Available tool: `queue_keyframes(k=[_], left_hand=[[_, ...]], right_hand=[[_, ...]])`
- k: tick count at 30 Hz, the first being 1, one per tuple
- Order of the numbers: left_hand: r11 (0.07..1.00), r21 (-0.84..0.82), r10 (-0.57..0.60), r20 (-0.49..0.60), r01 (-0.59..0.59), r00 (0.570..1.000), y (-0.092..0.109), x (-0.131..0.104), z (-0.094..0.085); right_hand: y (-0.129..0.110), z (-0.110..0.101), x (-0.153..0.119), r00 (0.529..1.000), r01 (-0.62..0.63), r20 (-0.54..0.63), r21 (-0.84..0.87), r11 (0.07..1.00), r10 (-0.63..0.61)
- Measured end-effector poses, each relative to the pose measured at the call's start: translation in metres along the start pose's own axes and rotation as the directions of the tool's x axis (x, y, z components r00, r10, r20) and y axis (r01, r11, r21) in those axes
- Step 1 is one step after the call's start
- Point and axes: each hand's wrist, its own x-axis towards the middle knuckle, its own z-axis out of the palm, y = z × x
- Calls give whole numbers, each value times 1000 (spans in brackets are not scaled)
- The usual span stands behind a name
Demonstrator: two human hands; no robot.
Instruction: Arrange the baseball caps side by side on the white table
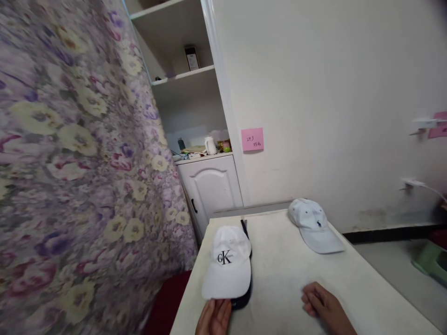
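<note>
White cotton baseball cap with a black "CK" logo [226, 263] lies brim toward you at the near left of the cream tabletop [349, 298], stacked on a dark cap [245, 298] whose edge shows beneath its brim. Your left hand [213, 317] sits at that brim, fingers loosely extended, touching or just under the edge; it has no closed hold on the cap yet. Your right hand [319, 304] rests on the table, fingers loosely curled, holding nothing, apart from both caps. A pale blue cap with a small dark emblem [314, 224] lies at the far right of the table, untouched. Judgement: the step in hand is taking up the white cap. Next move calls for pinching the brim alone, so the dark cap underneath is not dragged along.
</note>
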Motion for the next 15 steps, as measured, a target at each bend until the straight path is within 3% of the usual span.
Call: queue_keyframes(k=[5, 10, 13, 15], left_hand=[[1000, 17, 24, 1, -24, 1000, 16, 14, 39], [994, -18, 105, 85, -103, 991, 27, 18, 80], [989, -42, 146, 125, -142, 981, 17, 7, 102], [989, -48, 144, 144, -139, 979, -2, -7, 111]], right_hand=[[-5, 2, 0, 1000, 5, -7, 11, 1000, -5], [-7, 4, 1, 999, -3, -33, 48, 999, 5], [-10, 4, 3, 999, -20, -40, 95, 995, 24], [-16, 3, 3, 999, -43, -27, 144, 989, 47]])
